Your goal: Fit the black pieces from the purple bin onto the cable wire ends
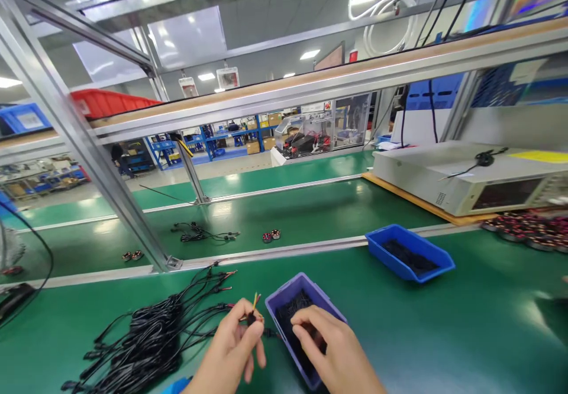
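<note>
One head-worn view looks forward and down from the near side of the purple bin (pixel 323 298), close above it, reaching to blue shelving (pixel 228 138) well beyond it.

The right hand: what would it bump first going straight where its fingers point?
Probably the left wall of the purple bin. The right hand points that way, but height is unclear; it might touch black pieces inside first.
</note>
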`<state>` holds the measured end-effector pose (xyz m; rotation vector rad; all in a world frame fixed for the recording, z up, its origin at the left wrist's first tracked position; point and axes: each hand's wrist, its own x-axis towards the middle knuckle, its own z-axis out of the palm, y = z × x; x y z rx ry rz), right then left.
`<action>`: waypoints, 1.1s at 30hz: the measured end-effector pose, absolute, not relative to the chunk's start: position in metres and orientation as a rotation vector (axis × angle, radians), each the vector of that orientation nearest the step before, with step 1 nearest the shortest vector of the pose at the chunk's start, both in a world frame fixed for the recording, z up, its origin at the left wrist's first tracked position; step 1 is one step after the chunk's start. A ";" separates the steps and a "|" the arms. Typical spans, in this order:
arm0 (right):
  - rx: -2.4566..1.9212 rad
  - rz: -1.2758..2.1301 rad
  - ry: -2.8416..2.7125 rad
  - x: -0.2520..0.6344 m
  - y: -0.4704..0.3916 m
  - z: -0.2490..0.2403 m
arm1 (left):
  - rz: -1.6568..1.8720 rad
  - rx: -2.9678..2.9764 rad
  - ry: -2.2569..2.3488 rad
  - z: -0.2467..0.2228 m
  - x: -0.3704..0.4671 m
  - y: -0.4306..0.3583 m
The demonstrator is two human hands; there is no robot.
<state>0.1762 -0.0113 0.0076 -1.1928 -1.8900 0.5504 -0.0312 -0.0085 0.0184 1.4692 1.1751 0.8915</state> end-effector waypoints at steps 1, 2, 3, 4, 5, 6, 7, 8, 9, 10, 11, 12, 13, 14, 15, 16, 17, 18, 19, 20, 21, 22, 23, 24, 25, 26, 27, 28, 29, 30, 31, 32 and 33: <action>-1.190 0.594 -1.845 0.177 -0.011 0.009 | 0.886 1.417 1.136 0.023 -0.022 -0.005; -1.189 0.626 -1.804 0.177 -0.010 0.010 | 0.897 1.380 1.111 0.026 -0.013 -0.002; -1.191 0.645 -1.770 0.178 -0.010 0.011 | 0.915 1.349 1.088 0.028 -0.005 0.001; -1.199 0.653 -1.741 0.179 -0.010 0.012 | 0.919 1.319 1.062 0.027 0.003 0.004; -1.207 0.652 -1.719 0.179 -0.009 0.012 | 0.904 1.286 1.037 0.026 0.008 0.007; -1.212 0.651 -1.702 0.179 -0.009 0.012 | 0.874 1.252 1.020 0.023 0.013 0.010; -1.214 0.653 -1.687 0.179 -0.009 0.012 | 0.841 1.225 1.010 0.019 0.015 0.011; -1.214 0.659 -1.671 0.179 -0.009 0.012 | 0.817 1.207 1.009 0.015 0.017 0.013; -1.211 0.672 -1.651 0.178 -0.010 0.011 | 0.804 1.203 1.015 0.012 0.017 0.014; -1.206 0.693 -1.627 0.177 -0.010 0.010 | 0.802 1.216 1.025 0.009 0.016 0.014; -1.204 0.725 -1.595 0.175 -0.011 0.009 | 0.822 1.255 1.038 0.007 0.015 0.013; -1.205 0.772 -1.555 0.174 -0.012 0.008 | 0.857 1.328 1.052 0.006 0.014 0.013; -1.206 0.836 -1.508 0.172 -0.012 0.008 | 0.902 1.428 1.061 0.006 0.013 0.012; -1.207 0.914 -1.457 0.171 -0.013 0.007 | 0.945 1.538 1.064 0.006 0.012 0.011; -1.207 0.994 -1.406 0.171 -0.013 0.007 | 0.972 1.624 1.059 0.007 0.011 0.010; -1.204 1.068 -1.357 0.171 -0.014 0.007 | 0.966 1.662 1.050 0.007 0.010 0.009; -1.194 1.125 -1.316 0.171 -0.014 0.008 | 0.928 1.637 1.038 0.006 0.010 0.009; -1.182 1.161 -1.283 0.172 -0.013 0.009 | 0.872 1.557 1.021 0.006 0.010 0.009; -1.172 1.179 -1.257 0.173 -0.013 0.010 | 0.828 1.449 1.004 0.004 0.011 0.009; -1.164 1.185 -1.234 0.175 -0.012 0.012 | 0.800 1.346 0.983 0.003 0.012 0.009; -1.159 1.182 -1.209 0.177 -0.011 0.013 | 0.790 1.269 0.962 0.002 0.013 0.008; -1.158 1.176 -1.182 0.179 -0.011 0.015 | 0.796 1.223 0.942 0.001 0.014 0.008; -1.159 1.171 -1.157 0.180 -0.010 0.015 | 0.810 1.201 0.923 0.000 0.015 0.008; -1.161 1.170 -1.138 0.180 -0.009 0.016 | 0.822 1.192 0.907 0.000 0.016 0.007; -1.160 1.168 -1.121 0.180 -0.009 0.015 | 0.830 1.189 0.893 0.000 0.017 0.007; -1.159 1.161 -1.105 0.179 -0.010 0.015 | 0.836 1.187 0.879 0.001 0.017 0.006; -1.160 1.147 -1.093 0.178 -0.011 0.014 | 0.844 1.185 0.866 0.002 0.017 0.006; -1.161 1.120 -1.087 0.176 -0.012 0.013 | 0.848 1.184 0.857 0.003 0.017 0.006; -1.162 1.083 -1.085 0.174 -0.013 0.012 | 0.850 1.183 0.852 0.003 0.017 0.006; -1.164 1.040 -1.092 0.173 -0.014 0.012 | 0.849 1.185 0.851 0.004 0.017 0.006; -1.168 0.995 -1.111 0.172 -0.015 0.012 | 0.847 1.188 0.853 0.004 0.017 0.006; -1.172 0.956 -1.143 0.172 -0.016 0.012 | 0.843 1.191 0.856 0.004 0.016 0.007; -1.178 0.919 -1.180 0.172 -0.016 0.012 | 0.840 1.193 0.860 0.004 0.016 0.007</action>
